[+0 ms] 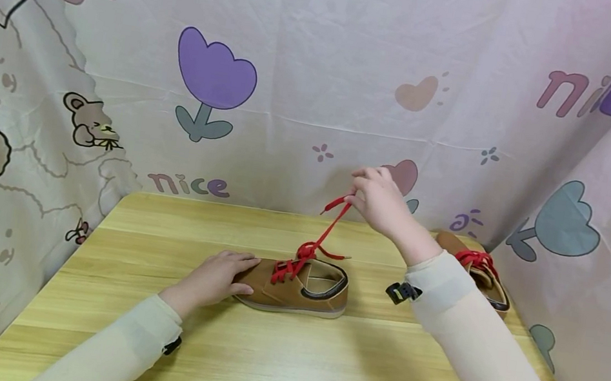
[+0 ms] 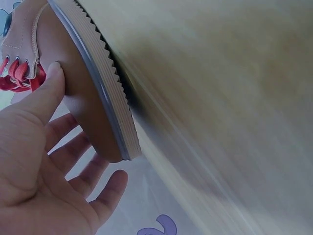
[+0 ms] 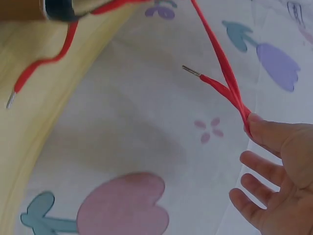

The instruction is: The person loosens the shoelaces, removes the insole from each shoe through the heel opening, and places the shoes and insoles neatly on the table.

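Brown shoe (image 1: pixel 281 290) (lace (image 3: pixel 227 71) pinched aloft) shows tan lining (image 1: pixel 323 286).

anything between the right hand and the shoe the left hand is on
Nothing visible blocks the gap: only the red lace, pinched in the right hand, runs from it down to the brown shoe.

Pale cartoon-print cloth (image 1: pixel 321 75) around wood-grain tabletop (image 1: pixel 269 368)
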`<state>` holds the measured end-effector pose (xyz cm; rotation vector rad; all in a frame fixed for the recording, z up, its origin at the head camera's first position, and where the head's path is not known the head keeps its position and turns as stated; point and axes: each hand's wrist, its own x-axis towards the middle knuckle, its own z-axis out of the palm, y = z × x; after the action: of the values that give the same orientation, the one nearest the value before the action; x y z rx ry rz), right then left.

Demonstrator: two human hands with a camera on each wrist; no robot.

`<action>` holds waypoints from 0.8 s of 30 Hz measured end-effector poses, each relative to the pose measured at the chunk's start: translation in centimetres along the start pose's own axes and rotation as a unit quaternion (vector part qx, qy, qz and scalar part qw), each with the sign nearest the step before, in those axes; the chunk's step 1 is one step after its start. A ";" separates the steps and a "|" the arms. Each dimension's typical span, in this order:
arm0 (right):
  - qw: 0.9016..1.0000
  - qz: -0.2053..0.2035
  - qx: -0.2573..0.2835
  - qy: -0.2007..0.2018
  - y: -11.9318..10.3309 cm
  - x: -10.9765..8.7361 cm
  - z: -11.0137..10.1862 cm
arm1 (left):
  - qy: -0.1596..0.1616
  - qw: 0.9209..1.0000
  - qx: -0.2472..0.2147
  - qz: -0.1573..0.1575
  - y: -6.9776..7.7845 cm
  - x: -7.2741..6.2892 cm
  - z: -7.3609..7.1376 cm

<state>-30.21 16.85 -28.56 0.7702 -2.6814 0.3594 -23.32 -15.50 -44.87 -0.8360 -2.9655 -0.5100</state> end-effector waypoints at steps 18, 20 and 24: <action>0.995 0.066 -0.069 0.006 6.1 -0.8 1.8 | -0.003 1.000 0.007 0.008 0.3 0.0 -0.1; 0.996 0.066 -0.065 0.005 5.9 -0.9 2.1 | -0.005 1.000 0.005 0.007 0.3 0.0 -0.1; 0.997 0.055 -0.051 -0.004 5.2 -0.9 2.4 | -0.005 1.000 0.000 0.002 0.3 0.0 -0.2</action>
<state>-32.90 20.76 -31.92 0.5980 -2.7329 0.2450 -23.17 -15.29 -44.56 -0.8485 -2.9726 -0.5067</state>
